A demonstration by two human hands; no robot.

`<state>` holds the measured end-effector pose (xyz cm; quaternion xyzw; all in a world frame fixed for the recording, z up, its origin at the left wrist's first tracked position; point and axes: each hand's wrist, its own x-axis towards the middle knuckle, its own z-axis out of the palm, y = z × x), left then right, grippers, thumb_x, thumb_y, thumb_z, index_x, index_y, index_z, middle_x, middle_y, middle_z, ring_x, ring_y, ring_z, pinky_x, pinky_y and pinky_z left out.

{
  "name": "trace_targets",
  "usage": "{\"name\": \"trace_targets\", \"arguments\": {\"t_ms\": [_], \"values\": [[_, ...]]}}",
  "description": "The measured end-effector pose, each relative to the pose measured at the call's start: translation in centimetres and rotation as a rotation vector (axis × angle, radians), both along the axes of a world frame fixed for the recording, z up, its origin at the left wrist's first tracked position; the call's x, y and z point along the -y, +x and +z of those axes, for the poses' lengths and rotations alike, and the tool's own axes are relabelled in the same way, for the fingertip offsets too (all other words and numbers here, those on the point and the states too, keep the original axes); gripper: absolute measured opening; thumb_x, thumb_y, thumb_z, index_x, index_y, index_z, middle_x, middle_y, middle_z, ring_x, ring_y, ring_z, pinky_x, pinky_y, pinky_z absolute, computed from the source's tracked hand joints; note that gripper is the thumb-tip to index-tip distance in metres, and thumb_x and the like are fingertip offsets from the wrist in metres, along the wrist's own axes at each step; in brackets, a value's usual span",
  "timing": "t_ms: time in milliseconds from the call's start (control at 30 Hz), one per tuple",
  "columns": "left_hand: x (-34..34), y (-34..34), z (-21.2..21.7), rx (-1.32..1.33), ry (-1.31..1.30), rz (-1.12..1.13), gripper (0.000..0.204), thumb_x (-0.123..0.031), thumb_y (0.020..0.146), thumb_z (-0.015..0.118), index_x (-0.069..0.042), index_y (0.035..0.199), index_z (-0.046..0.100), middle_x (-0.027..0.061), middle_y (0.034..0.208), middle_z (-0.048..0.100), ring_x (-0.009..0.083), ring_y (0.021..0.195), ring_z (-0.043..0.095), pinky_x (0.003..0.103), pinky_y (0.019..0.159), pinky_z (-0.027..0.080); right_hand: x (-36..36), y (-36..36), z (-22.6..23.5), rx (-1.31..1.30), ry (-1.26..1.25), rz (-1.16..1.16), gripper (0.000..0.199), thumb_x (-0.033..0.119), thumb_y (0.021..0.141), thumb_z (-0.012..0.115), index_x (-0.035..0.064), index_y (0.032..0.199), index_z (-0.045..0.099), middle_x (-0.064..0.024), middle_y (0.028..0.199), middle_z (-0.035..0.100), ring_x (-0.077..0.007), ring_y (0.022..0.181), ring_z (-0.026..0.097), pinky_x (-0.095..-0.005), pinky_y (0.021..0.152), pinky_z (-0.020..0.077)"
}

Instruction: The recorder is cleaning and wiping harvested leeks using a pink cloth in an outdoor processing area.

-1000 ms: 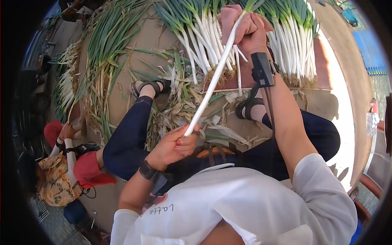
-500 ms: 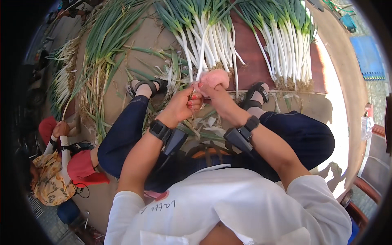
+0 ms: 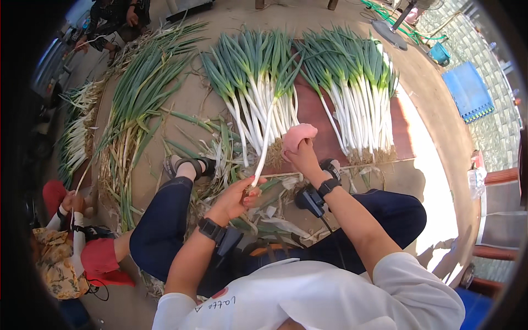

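My left hand [image 3: 234, 201] is closed round the root end of a long green onion [image 3: 266, 137], whose white stalk slants up and away toward the leaves of the middle pile. My right hand [image 3: 304, 160] grips a crumpled pink cloth [image 3: 299, 135], held apart from that onion, near the roots of the middle pile. This pile of green onions [image 3: 258, 88] lies with leaves away from me and white stalks toward me. A second clean pile [image 3: 363, 104] lies to its right. Both rest on a reddish-brown board [image 3: 407, 146].
Untrimmed onions [image 3: 137, 104] lie in a long heap on the left, with peeled leaves [image 3: 220, 151] scattered between my feet. A co-worker [image 3: 60, 253] sits at lower left holding a stalk; another person [image 3: 118, 22] is at far left. A blue crate [image 3: 467, 91] stands at right.
My hands have separated: the right has moved right with the pink cloth, off the onion, while the left has lowered toward me, still holding the root end. The view has tilted farther ahead.
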<state>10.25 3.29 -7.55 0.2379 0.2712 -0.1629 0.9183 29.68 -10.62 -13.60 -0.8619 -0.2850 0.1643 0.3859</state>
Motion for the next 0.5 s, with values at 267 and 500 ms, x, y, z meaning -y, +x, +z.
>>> {"name": "trace_targets", "arguments": {"t_ms": [267,500], "values": [[-0.3,1.0,1.8,0.152,0.018,-0.088,0.031,-0.017,0.090,0.046,-0.001,0.116,0.047,-0.0044,0.065,0.039,0.0040,0.052,0.035,0.017,0.047,0.030,-1.0,5.3,-3.4,-0.130,-0.284,0.282,0.053,0.033,0.083,0.053,-0.0061,0.116,0.037,-0.0138,0.092,0.057,-0.0267,0.087,0.057,-0.0341,0.080,0.0442],[1.2,0.3,1.3,0.145,0.184,-0.214,0.031,-0.029,0.088,0.052,0.000,0.097,0.055,-0.0030,0.063,0.051,0.0034,0.049,0.041,0.017,0.044,0.031,-1.5,-2.1,1.9,-1.039,0.518,-0.116,0.040,0.026,0.086,0.043,0.0018,0.117,0.038,-0.0152,0.100,0.058,-0.0258,0.087,0.059,-0.0362,0.071,0.0473]]}}
